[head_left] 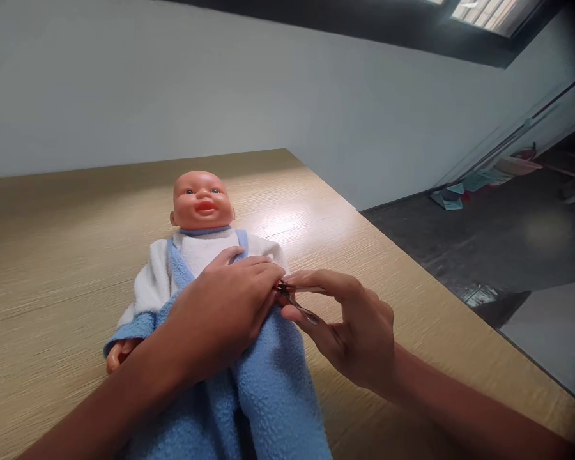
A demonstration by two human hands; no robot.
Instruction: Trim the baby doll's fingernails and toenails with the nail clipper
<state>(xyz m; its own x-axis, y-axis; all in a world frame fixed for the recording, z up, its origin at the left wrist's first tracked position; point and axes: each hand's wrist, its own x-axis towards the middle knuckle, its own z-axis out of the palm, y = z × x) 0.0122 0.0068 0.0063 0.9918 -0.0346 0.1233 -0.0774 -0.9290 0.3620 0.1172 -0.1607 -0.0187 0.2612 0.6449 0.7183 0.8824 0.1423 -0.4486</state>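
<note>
A baby doll [204,201] lies on its back on the wooden table, dressed in a white and blue fleecy outfit [278,383]. Across its chest reaches my left hand [230,297], with the fingers closed around the doll's arm on the right side of the view. The doll's hand on that side is mostly hidden under my fingers. Metal nail clippers [308,313] are pinched between the thumb and fingers of my right hand [352,326]. Their jaws are at my left fingertips, by the doll's hidden hand; whether they touch it I cannot tell. The doll's other hand [117,354] rests on the table.
The table [67,255] has its right edge running diagonally past my right forearm. Behind it stands a pale wall [172,89]. On the dark floor [412,223] at right, a pink basin [517,166] and a light blue object [448,197] sit along the wall.
</note>
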